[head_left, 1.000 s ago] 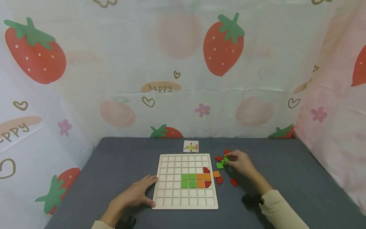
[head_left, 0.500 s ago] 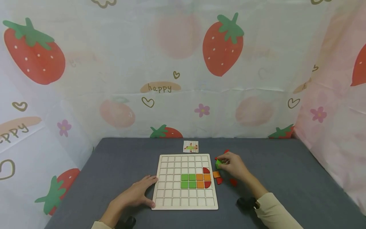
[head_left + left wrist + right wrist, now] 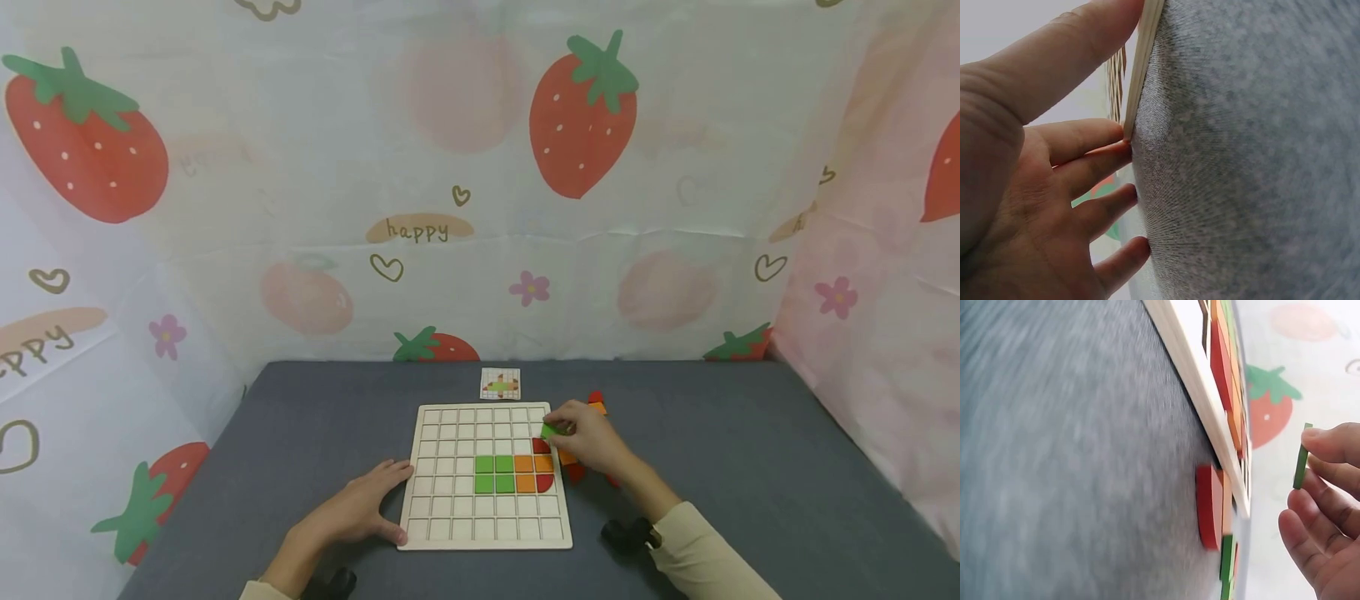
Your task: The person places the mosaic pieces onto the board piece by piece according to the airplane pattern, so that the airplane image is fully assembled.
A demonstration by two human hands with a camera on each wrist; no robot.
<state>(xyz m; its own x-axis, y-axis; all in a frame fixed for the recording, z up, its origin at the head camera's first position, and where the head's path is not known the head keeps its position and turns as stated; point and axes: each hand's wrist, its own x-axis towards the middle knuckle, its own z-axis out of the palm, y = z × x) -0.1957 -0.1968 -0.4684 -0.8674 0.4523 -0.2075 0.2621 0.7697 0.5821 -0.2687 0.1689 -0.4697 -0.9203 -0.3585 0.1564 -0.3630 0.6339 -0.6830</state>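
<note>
A light wooden grid board lies on the dark cloth. Set in its cells are several green squares, orange squares and two red quarter-round pieces at the right. My left hand touches the board's left side, its fingers fairly straight and the thumb at the near corner. Between thumb and fingertips my right hand pinches a green square tile, held above the board's upper right edge. In the right wrist view that tile is tilted and clear of the surface.
Loose pieces lie right of the board, partly hidden by my right hand: a red piece, an orange square and others. A small pattern card sits behind the board. A strawberry-printed curtain hangs at the table's back.
My right hand has carried the green tile leftward from the loose pieces to the board's upper right edge. My left hand stays where it was.
</note>
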